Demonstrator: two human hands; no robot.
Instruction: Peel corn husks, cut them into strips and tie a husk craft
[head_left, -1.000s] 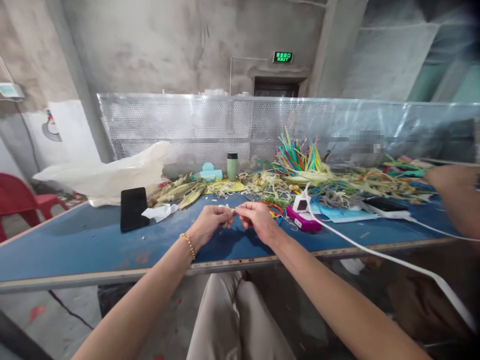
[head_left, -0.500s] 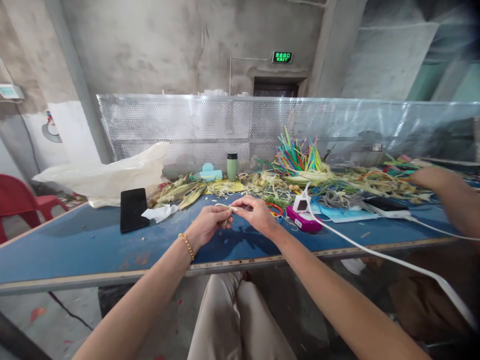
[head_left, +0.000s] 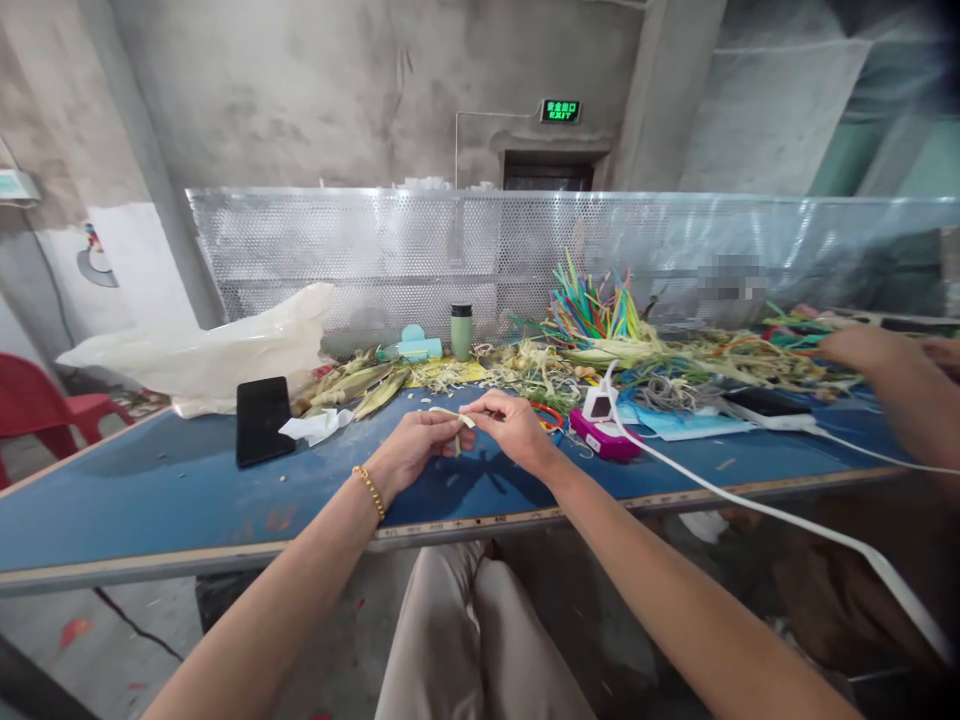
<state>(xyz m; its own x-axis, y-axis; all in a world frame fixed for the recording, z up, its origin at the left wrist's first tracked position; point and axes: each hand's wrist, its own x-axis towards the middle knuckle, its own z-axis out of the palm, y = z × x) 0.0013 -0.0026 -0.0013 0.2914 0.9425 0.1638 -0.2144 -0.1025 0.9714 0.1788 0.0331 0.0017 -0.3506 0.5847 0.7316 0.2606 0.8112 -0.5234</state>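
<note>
Over the front part of the blue table (head_left: 187, 500), my two hands meet at a thin pale strip (head_left: 466, 420) that looks like corn husk. My left hand (head_left: 412, 450), with a gold bracelet at the wrist, pinches it between thumb and fingers. From the right, the fingertips of my right hand (head_left: 514, 428) are closed on the same strip. One end curls up above the left thumb and a short piece hangs below. Just beyond the hands lie dry corn husks (head_left: 381, 390) and loose husk shreds (head_left: 442, 378).
A black phone (head_left: 262, 420) and white tissue (head_left: 316, 427) lie left, near a plastic bag (head_left: 202, 350). Behind stands a green bottle (head_left: 461, 332). Right are colourful pipe cleaners (head_left: 592, 305), a purple box (head_left: 604, 440), a white cable (head_left: 720, 490) and a co-worker's hand (head_left: 862, 350).
The strip between my fingers has turned slightly, and more of it shows, with a piece now hanging below. My hands stay nearly in place. The view has shifted a little.
</note>
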